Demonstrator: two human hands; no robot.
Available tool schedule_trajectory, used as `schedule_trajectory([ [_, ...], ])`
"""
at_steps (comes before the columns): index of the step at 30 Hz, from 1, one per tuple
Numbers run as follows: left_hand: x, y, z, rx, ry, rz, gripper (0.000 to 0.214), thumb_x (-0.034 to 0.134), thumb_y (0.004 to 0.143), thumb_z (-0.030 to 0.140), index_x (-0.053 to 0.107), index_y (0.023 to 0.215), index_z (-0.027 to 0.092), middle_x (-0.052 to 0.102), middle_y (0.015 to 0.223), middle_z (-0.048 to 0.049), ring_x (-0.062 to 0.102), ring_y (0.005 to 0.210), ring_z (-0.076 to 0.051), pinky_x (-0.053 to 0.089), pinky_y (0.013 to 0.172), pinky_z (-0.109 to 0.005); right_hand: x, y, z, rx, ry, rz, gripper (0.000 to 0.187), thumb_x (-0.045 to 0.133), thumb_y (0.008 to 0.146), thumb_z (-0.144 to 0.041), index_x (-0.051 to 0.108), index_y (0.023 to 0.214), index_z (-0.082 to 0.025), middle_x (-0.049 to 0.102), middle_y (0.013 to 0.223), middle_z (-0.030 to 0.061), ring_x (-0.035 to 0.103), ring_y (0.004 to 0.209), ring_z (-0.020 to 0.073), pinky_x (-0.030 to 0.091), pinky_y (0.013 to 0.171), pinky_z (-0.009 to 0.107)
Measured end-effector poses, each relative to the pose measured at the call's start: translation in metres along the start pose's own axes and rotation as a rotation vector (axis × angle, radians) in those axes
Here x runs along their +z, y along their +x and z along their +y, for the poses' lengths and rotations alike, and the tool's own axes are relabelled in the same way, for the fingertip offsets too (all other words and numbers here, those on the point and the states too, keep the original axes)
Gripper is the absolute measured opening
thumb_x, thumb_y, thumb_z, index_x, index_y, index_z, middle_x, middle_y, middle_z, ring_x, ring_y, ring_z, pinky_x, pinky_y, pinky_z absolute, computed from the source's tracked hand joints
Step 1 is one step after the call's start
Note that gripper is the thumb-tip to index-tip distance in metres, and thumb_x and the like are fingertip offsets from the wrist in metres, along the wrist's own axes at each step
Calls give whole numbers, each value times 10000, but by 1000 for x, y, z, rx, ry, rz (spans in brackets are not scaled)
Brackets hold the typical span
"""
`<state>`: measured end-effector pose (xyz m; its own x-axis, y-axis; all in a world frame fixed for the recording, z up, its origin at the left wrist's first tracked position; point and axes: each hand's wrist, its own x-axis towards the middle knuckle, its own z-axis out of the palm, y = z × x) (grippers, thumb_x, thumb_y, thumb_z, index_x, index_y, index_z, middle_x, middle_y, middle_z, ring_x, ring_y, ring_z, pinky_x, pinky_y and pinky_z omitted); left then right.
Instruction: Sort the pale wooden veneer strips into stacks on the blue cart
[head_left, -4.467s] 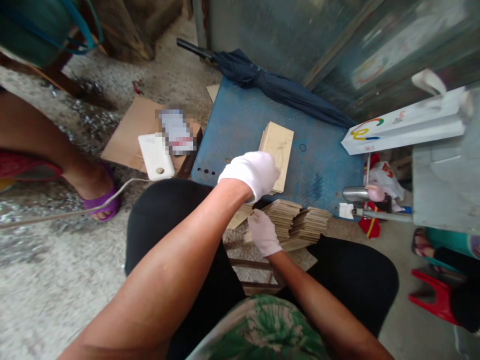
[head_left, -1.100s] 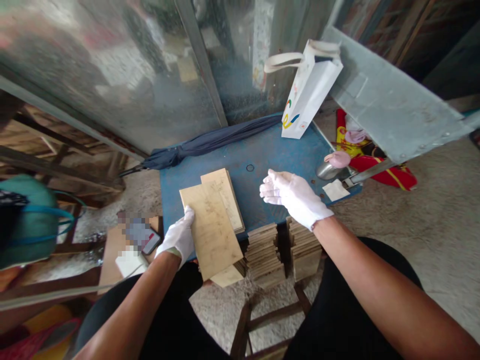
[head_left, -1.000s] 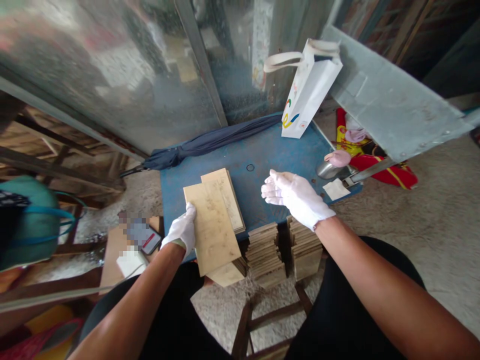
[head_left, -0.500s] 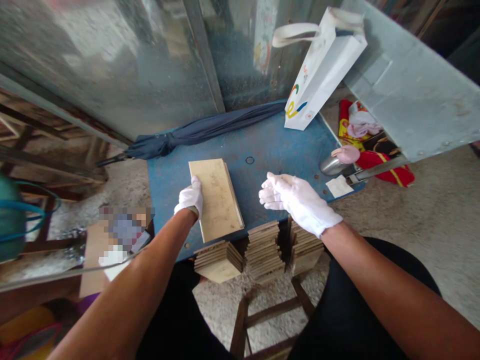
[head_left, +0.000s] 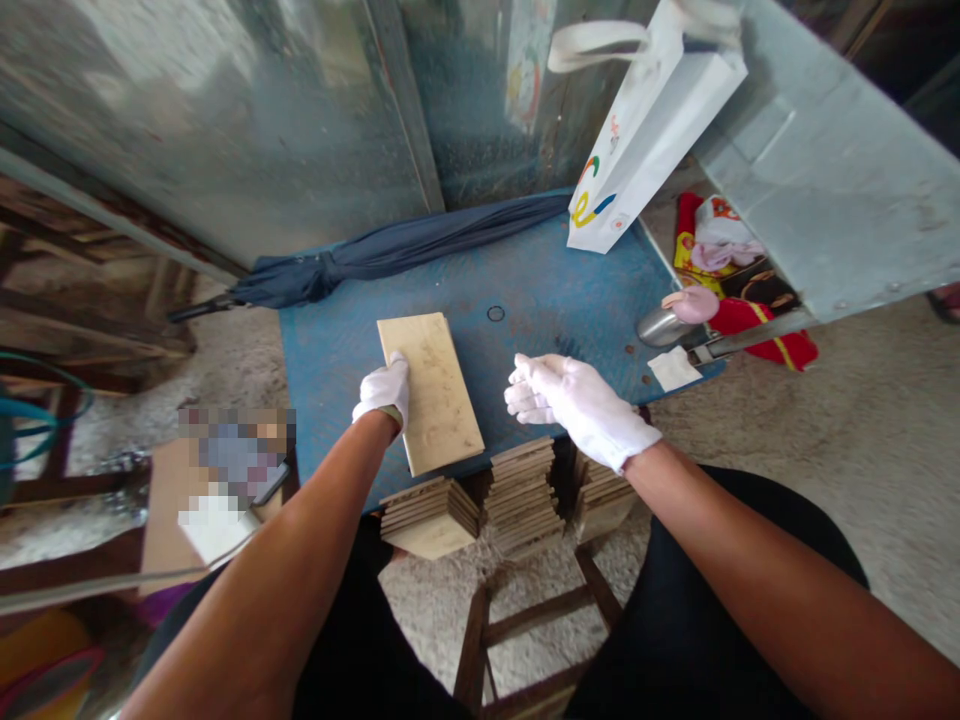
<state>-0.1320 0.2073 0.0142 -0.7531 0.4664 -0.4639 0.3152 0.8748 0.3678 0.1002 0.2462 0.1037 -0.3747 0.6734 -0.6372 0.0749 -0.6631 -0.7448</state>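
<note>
A pale, smudged wooden board point(head_left: 439, 395) lies on the blue tabletop point(head_left: 345, 345), with the thin edge of another board just showing beneath its right side. My left hand point(head_left: 384, 388), in a white glove, is closed on the left edge, thumb on the top face; its other fingers are mostly hidden. To the right of the board, my gloved right hand point(head_left: 574, 405) hovers apart from it, fingers stretched out, palm turned left, holding nothing. Below the table's front edge are three stacks of similar boards: a left stack point(head_left: 431, 515), a middle stack point(head_left: 523, 500) and a right stack point(head_left: 606, 497).
A folded dark umbrella point(head_left: 405, 240) lies along the back edge. At the back right stands a white paper bag point(head_left: 637, 140). A metal cup with a pink lid point(head_left: 675, 315) and a white paper piece point(head_left: 673, 370) are at the right. A wooden stool frame point(head_left: 536, 615) stands below.
My right hand has shifted slightly left, toward the board. The lower board's edge shows less at the right than before. My left hand keeps its grip, and the view has moved a little.
</note>
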Motion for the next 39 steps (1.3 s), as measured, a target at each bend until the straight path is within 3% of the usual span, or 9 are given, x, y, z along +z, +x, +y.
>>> schedule_trajectory([
  [5, 4, -8, -4, 1, -61, -16, 422, 474, 877, 420, 723, 1093, 156, 757, 1050, -125, 724, 915, -249, 548, 714, -292, 0, 1, 2, -3, -2, -6, 335, 767, 791, -485, 632, 758, -181, 692, 671, 37, 642, 590, 126, 570, 570, 243],
  [11, 1, -12, -8, 42, 26, -22, 364, 585, 794, 416, 725, 1013, 161, 749, 1036, -168, 712, 965, -306, 550, 784, -362, 1, 3, 4, -1, -16, 0, 307, 757, 809, -460, 630, 773, -183, 694, 678, 32, 636, 584, 119, 557, 562, 228],
  [17, 3, -35, 4, 41, 208, 69, 657, 615, 757, 521, 593, 1211, 46, 641, 1188, -290, 623, 1121, -444, 519, 908, -525, 6, 3, 2, 0, -32, 4, 286, 744, 829, -435, 632, 783, -176, 690, 672, 26, 626, 572, 109, 547, 575, 227],
  [23, 15, -40, -5, 236, 426, 161, 682, 620, 770, 540, 514, 1212, 33, 631, 1111, -256, 617, 1080, -409, 523, 901, -482, 10, 2, 1, 28, -26, 25, 235, 697, 881, -367, 626, 792, -163, 679, 655, 14, 607, 542, 87, 519, 562, 199],
  [27, 12, -34, -8, 393, 446, 222, 782, 619, 783, 530, 393, 1323, 12, 572, 1217, -269, 550, 1168, -424, 475, 972, -481, 10, 2, 2, 13, -12, 8, 231, 695, 882, -366, 623, 792, -166, 672, 646, 6, 601, 538, 84, 512, 558, 193],
  [31, 10, -36, -4, 257, 320, 205, 790, 636, 723, 626, 466, 1242, 55, 606, 1144, -243, 581, 1127, -404, 509, 927, -482, 8, 3, 3, 0, -14, 11, 247, 704, 871, -387, 618, 789, -171, 667, 641, 1, 593, 535, 84, 507, 553, 194],
  [34, 17, -43, 1, 191, 234, 151, 916, 648, 643, 726, 469, 1254, 67, 583, 1198, -244, 522, 1221, -407, 493, 970, -490, 8, 4, 4, -12, -23, 22, 280, 730, 841, -424, 614, 789, -175, 660, 635, -4, 583, 529, 83, 504, 548, 195],
  [36, 26, -50, 3, 180, 217, 114, 1078, 629, 610, 786, 398, 1351, 37, 519, 1287, -272, 464, 1277, -428, 463, 1005, -522, 8, 4, 6, -20, -26, 15, 302, 747, 819, -446, 612, 790, -177, 658, 637, -7, 582, 530, 83, 501, 545, 196],
  [39, 36, -56, 3, 157, 252, 33, 1315, 572, 569, 873, 188, 1517, 46, 297, 1485, -324, 312, 1378, -496, 409, 1029, -609, 8, 4, 8, -21, -26, 10, 311, 760, 801, -448, 605, 786, -179, 654, 633, -13, 576, 528, 82, 491, 536, 196],
])
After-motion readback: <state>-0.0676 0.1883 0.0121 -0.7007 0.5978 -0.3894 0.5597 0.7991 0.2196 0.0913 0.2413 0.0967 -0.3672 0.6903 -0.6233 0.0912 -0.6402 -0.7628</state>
